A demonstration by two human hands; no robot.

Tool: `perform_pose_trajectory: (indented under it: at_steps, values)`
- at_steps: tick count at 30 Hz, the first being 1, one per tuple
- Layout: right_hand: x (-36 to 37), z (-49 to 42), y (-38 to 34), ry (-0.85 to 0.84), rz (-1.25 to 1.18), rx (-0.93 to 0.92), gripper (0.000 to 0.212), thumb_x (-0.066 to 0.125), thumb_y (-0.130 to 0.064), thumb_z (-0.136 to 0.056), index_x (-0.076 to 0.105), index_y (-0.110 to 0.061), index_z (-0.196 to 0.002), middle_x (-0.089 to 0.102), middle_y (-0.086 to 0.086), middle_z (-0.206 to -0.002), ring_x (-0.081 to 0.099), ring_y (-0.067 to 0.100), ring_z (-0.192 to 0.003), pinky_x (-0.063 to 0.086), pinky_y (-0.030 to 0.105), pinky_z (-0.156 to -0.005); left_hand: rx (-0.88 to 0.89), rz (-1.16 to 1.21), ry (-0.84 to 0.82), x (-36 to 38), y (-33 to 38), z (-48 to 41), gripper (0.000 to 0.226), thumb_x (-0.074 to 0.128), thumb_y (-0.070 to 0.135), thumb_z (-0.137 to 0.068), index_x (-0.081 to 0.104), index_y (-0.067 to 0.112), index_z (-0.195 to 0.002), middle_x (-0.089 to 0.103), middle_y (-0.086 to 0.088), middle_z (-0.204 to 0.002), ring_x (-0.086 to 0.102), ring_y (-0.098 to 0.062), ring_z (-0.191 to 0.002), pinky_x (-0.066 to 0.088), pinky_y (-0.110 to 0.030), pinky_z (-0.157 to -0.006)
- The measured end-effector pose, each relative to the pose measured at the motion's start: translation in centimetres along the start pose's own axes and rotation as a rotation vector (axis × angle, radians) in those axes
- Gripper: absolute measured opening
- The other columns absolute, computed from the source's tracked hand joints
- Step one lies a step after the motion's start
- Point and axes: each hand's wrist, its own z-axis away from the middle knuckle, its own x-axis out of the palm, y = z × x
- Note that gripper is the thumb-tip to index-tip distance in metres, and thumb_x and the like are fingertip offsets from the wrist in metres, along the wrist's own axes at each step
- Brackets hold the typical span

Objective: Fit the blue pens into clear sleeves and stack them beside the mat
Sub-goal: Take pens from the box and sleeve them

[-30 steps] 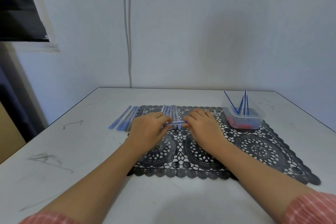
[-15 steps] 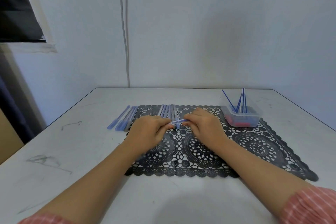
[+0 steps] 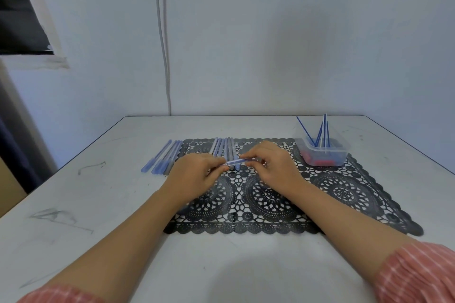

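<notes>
Hardly anything is shifting since the earlier frames: both hands are staying low over the mat, with the blue pen bridging them. The left hand is pinching one end and the right hand the other, fingers curled narrow. The pen is hovering just in front of the row of pens. Keeping both ends aligned and pushing straight is advisable; skewing is risking a jam. The finished stack is lying left of the mat.
</notes>
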Motion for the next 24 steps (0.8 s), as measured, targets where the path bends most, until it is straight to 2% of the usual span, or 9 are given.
perform_pose_trajectory:
  at_steps: [3, 6, 10, 13, 15, 18, 20, 24]
  values:
    - [-0.1, 0.0, -0.4, -0.017, 0.005, 0.007, 0.033, 0.067, -0.002, -0.078, 0.068, -0.019, -0.106, 0.062, -0.004, -0.088, 0.051, 0.004, -0.08, 0.048, 0.023, -0.07, 0.033, 0.017, 0.01, 0.0, 0.2, 0.0, 0.016, 0.066, 0.031, -0.086, 0.074, 0.021, -0.096, 0.066, 0.009, -0.065, 0.049, -0.001, -0.05, 0.032, -0.006, -0.052]
    - [-0.1, 0.0, -0.5, -0.042, 0.032, 0.044, 0.041, 0.059, -0.003, -0.082, 0.062, -0.021, -0.118, 0.056, -0.005, -0.092, 0.047, 0.003, -0.083, 0.049, 0.026, -0.07, 0.067, 0.019, 0.016, -0.1, 0.4, 0.0, 0.017, 0.063, 0.032, -0.085, 0.075, 0.021, -0.093, 0.065, 0.01, -0.062, 0.047, 0.001, -0.049, 0.027, -0.002, -0.053]
    - [0.1, 0.0, -0.1, -0.129, 0.062, 0.084, 0.034, 0.056, -0.012, -0.088, 0.061, -0.019, -0.121, 0.059, -0.001, -0.11, 0.052, 0.01, -0.1, 0.049, 0.032, -0.082, 0.06, 0.004, 0.017, 0.1, 0.3, 0.0, 0.023, 0.058, 0.036, -0.085, 0.074, 0.022, -0.094, 0.064, 0.011, -0.061, 0.049, -0.001, -0.048, 0.03, -0.006, -0.049]
    - [0.2, 0.1, 0.0, -0.175, 0.058, 0.089, 0.03, 0.056, -0.021, -0.09, 0.063, -0.019, -0.12, 0.06, -0.001, -0.115, 0.053, 0.012, -0.106, 0.047, 0.032, -0.088, 0.026, -0.003, 0.022, 0.2, 0.0, 0.1, 0.026, 0.057, 0.039, -0.085, 0.074, 0.024, -0.096, 0.067, 0.01, -0.065, 0.056, -0.005, -0.052, 0.044, -0.017, -0.046]
    - [0.2, 0.1, -0.1, -0.17, 0.041, 0.084, 0.031, 0.056, -0.028, -0.09, 0.063, -0.019, -0.119, 0.061, -0.001, -0.115, 0.053, 0.011, -0.107, 0.045, 0.029, -0.089, -0.004, -0.012, 0.017, 0.2, -0.3, 0.1, 0.029, 0.055, 0.041, -0.086, 0.074, 0.023, -0.098, 0.07, 0.009, -0.07, 0.06, -0.007, -0.056, 0.046, -0.021, -0.047]
    - [0.1, 0.1, -0.4, -0.157, -0.017, 0.078, 0.037, 0.049, -0.034, -0.088, 0.064, -0.017, -0.118, 0.064, 0.001, -0.112, 0.054, 0.009, -0.105, 0.042, 0.024, -0.088, -0.023, -0.025, 0.02, 0.3, -0.6, 0.1, 0.032, 0.052, 0.043, -0.085, 0.074, 0.024, -0.099, 0.07, 0.009, -0.071, 0.057, -0.006, -0.056, 0.036, -0.015, -0.046]
    - [0.2, 0.1, -0.4, -0.138, -0.034, 0.063, 0.036, 0.047, -0.03, -0.088, 0.066, -0.015, -0.115, 0.066, 0.003, -0.107, 0.056, 0.011, -0.1, 0.045, 0.025, -0.086, -0.036, -0.025, 0.024, 0.4, -0.8, 0.2, 0.033, 0.052, 0.043, -0.085, 0.074, 0.024, -0.099, 0.07, 0.009, -0.072, 0.053, -0.003, -0.056, 0.034, -0.013, -0.048]
    - [0.2, 0.1, -0.2, -0.063, -0.018, 0.005, 0.027, 0.056, -0.019, -0.086, 0.07, -0.014, -0.108, 0.07, 0.004, -0.096, 0.063, 0.014, -0.086, 0.052, 0.028, -0.075, -0.072, -0.025, 0.011, 0.5, -1.0, 0.2, 0.032, 0.055, 0.044, -0.086, 0.073, 0.023, -0.103, 0.071, 0.008, -0.077, 0.052, -0.003, -0.059, 0.042, -0.018, -0.053]
